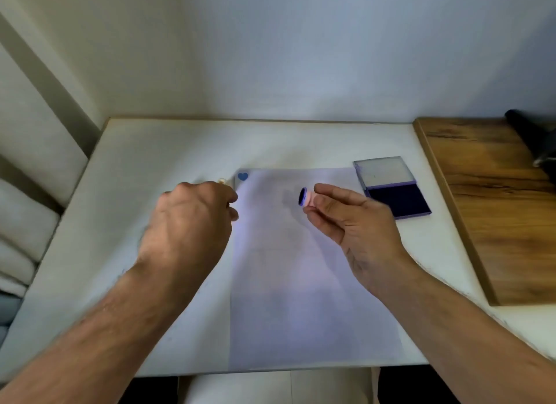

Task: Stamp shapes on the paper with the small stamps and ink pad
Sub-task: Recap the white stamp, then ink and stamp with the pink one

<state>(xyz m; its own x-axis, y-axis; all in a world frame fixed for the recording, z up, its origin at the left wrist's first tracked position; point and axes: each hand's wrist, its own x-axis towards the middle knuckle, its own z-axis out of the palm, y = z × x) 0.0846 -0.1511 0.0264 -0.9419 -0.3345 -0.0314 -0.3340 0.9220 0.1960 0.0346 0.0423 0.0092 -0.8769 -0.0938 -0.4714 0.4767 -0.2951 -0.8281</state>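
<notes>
A white sheet of paper (294, 283) lies on the white table (168, 151), with one blue heart print (242, 176) in its far left corner. My right hand (355, 226) pinches a small pink stamp (307, 197) above the paper, its inked blue face turned left. My left hand (189, 223) hovers at the paper's left edge with fingers curled; whether it holds anything is hidden. A small pale stamp (222, 180) stands just beyond my left hand. The open ink pad (398, 203), dark blue with its lid (383, 170) folded back, sits at the paper's far right corner.
A wooden board (493, 205) lies along the table's right side, with a dark object (535, 142) at its far end. A wall stands directly behind the table. White cushions (27, 193) are on the left.
</notes>
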